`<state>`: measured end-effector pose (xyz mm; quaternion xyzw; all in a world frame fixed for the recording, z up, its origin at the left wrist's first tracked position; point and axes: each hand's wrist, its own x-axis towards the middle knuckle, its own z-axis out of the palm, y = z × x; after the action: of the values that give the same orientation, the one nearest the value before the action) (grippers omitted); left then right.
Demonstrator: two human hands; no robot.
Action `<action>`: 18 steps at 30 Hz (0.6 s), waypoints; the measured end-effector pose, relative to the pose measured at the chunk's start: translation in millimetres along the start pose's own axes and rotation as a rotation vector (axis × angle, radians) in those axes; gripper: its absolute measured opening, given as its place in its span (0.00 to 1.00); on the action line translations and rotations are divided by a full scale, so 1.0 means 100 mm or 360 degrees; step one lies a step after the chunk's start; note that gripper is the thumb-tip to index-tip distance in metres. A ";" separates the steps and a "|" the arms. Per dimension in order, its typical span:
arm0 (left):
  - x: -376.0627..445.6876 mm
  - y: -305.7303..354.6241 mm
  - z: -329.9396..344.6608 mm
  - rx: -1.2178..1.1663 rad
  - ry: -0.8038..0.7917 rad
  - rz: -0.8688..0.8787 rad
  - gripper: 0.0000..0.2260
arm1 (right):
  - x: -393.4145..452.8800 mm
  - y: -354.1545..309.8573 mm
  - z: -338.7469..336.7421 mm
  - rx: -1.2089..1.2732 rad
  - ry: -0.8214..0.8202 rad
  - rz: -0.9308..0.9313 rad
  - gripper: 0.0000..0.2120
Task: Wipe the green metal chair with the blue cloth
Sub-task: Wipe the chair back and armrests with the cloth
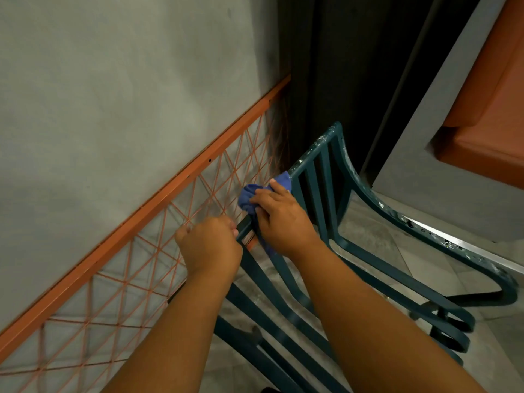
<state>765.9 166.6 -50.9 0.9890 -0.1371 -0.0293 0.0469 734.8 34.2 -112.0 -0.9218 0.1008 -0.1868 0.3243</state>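
The green metal chair (334,177) stands below me with its slatted back and seat running toward the lower right; its paint is chipped along the top rail and right side. My right hand (283,219) grips the blue cloth (256,194), bunched over the middle of the top rail. My left hand (209,245) holds the same rail just left of the cloth, fingers curled over its edge.
An orange metal rail with a diamond wire mesh (158,211) runs along the grey wall right behind the chair back. A grey counter with an orange padded seat (487,114) rises at the right. A dark gap lies behind the chair, and grey tiled floor shows under the slats.
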 end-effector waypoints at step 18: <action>0.05 0.02 0.06 0.0132 -0.0013 0.0002 0.03 | -0.20 0.10 0.06 -0.0005 0.0103 -0.0218 0.14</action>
<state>770.0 163.1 -56.8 0.9899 -0.1389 -0.0276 0.0052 718.8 36.0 -128.4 -0.9205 0.0484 -0.2381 0.3059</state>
